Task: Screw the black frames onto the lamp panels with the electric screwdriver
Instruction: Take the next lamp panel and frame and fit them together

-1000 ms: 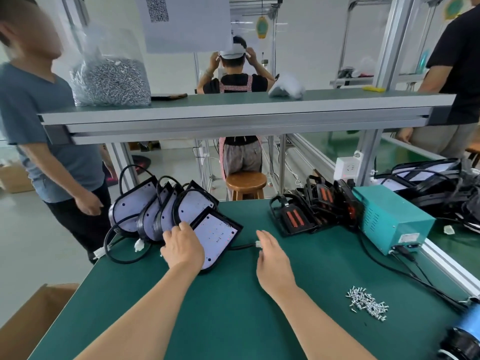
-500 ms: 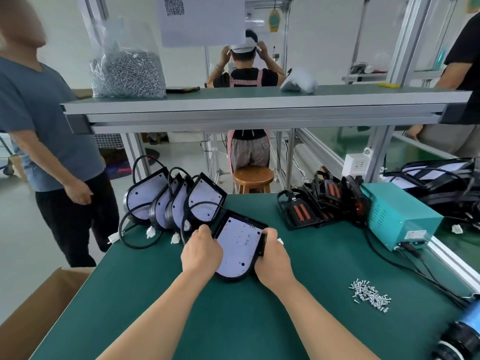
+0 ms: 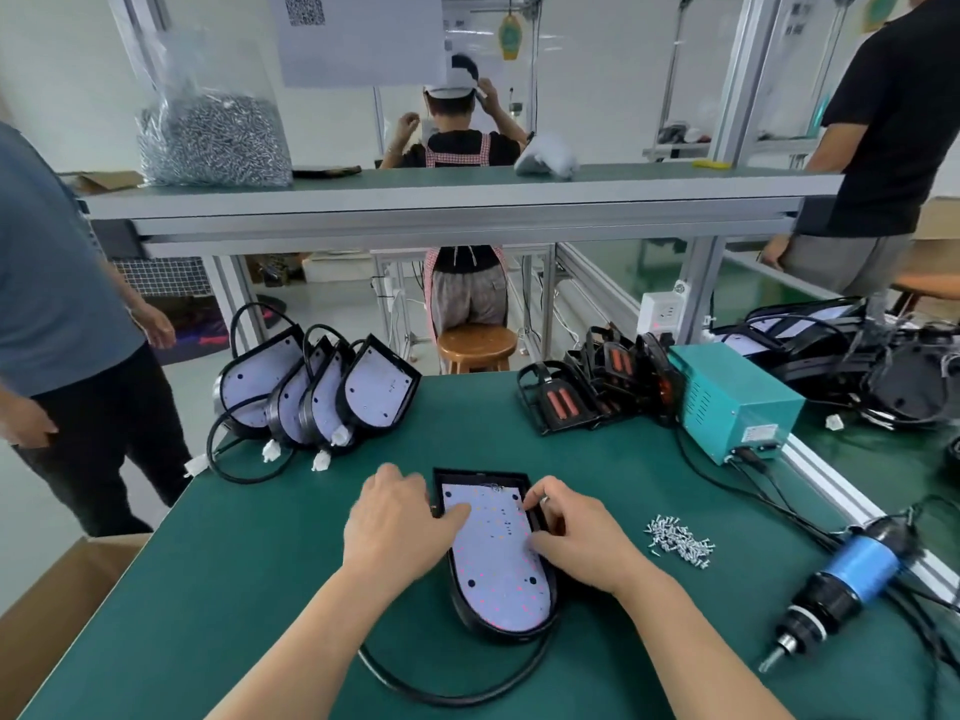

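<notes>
A lamp panel (image 3: 496, 561) with a white LED board in a black housing lies flat on the green table in front of me, its black cable looping below it. My left hand (image 3: 397, 527) grips its left edge, thumb on the board. My right hand (image 3: 576, 537) grips its right edge, fingers curled over the rim. Several more lamp panels (image 3: 317, 394) lean in a row at the back left. Black frames (image 3: 587, 394) with orange strips stand at the back middle. The electric screwdriver (image 3: 836, 584), blue and black, lies at the right, untouched. A small pile of screws (image 3: 678, 542) sits right of my right hand.
A teal power box (image 3: 732, 402) with cables stands at the right. More lamps are piled at the far right (image 3: 852, 345). An overhead shelf (image 3: 441, 200) carries a bag of screws (image 3: 213, 135). People stand at left and right; a cardboard box (image 3: 57, 600) sits low left.
Both hands have drawn one lamp panel from the leaning row toward me and laid it flat in the middle of the table. The row now holds one panel fewer.
</notes>
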